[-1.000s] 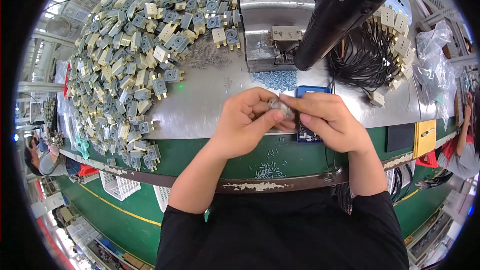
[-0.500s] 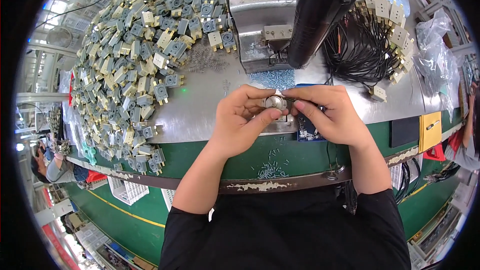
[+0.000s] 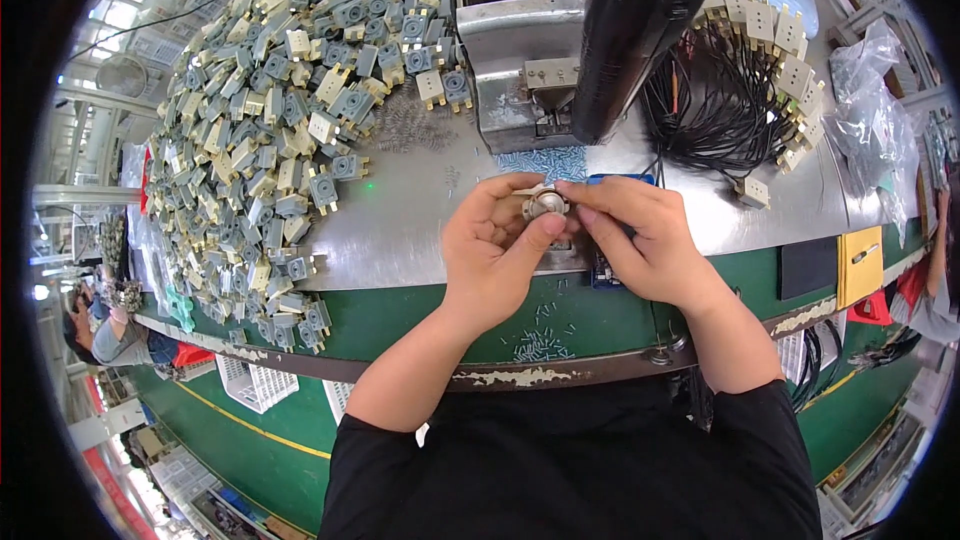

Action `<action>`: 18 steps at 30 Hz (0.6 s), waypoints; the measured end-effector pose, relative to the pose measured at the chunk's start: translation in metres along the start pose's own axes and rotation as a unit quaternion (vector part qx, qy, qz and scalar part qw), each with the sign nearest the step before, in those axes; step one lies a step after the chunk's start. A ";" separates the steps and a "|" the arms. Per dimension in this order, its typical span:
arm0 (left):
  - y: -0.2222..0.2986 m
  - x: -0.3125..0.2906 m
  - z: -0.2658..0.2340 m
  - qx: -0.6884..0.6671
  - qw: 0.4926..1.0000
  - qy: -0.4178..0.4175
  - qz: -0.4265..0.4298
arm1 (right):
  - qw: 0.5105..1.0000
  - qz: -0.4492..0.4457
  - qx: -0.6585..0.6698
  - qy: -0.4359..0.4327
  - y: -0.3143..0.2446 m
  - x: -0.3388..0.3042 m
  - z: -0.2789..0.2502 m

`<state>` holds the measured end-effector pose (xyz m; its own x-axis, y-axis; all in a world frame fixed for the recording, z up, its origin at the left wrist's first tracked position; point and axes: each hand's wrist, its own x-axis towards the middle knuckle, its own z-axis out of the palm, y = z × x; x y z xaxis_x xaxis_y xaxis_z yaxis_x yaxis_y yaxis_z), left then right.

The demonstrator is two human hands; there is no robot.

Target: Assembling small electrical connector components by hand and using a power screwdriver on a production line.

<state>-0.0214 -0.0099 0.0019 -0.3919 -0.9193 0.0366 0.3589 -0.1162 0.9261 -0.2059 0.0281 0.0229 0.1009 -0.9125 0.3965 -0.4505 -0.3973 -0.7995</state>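
Note:
Between my hands, above the front of the metal worktop, is a small part with a round silver metal face (image 3: 546,205) in a pale housing. My left hand (image 3: 488,252) is closed around its left side, with the thumb pressed on its lower edge. From the other side my right hand (image 3: 640,240) pinches its right edge between index finger and thumb. Whatever lies under the right fingertips is hidden. Just beyond the hands lies a heap of small bluish screws (image 3: 545,161). A blue tray (image 3: 606,276) is mostly covered by my right hand.
A large pile of grey and cream switch-like housings (image 3: 270,120) fills the left. Loose springs (image 3: 410,125) lie beside it. A metal machine (image 3: 520,50) and a thick black cylinder (image 3: 640,30) stand ahead. Black cables with cream blocks (image 3: 725,110) lie right. More screws (image 3: 543,343) lie near the front edge.
My right hand has shifted slightly left and down, covering more of the blue tray. The round metal part has tilted slightly and stays between both hands.

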 end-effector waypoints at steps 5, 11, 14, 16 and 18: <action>0.007 0.003 -0.009 0.159 0.984 -0.081 -0.019 | 1.000 0.000 0.004 0.018 -0.003 0.001 -0.005; 0.011 0.005 -0.015 0.241 0.958 -0.151 -0.028 | 0.993 0.047 0.027 -0.101 -0.011 0.008 -0.014; 0.028 0.018 -0.021 0.236 0.943 -0.220 -0.084 | 0.991 0.030 0.058 -0.114 -0.010 0.009 -0.023; 0.034 0.020 -0.024 0.219 0.935 -0.254 -0.113 | 0.978 0.076 0.042 -0.189 -0.014 0.012 -0.030; 0.037 0.022 -0.025 0.139 0.934 -0.278 -0.176 | 0.982 0.057 0.063 -0.168 -0.007 0.010 -0.026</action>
<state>0.0048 -0.0443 0.0275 -0.8512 -0.4960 -0.1714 -0.0786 -0.2025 0.9761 -0.2247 0.0246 0.0437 0.3526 -0.9243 0.1461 -0.3646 -0.2795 -0.8883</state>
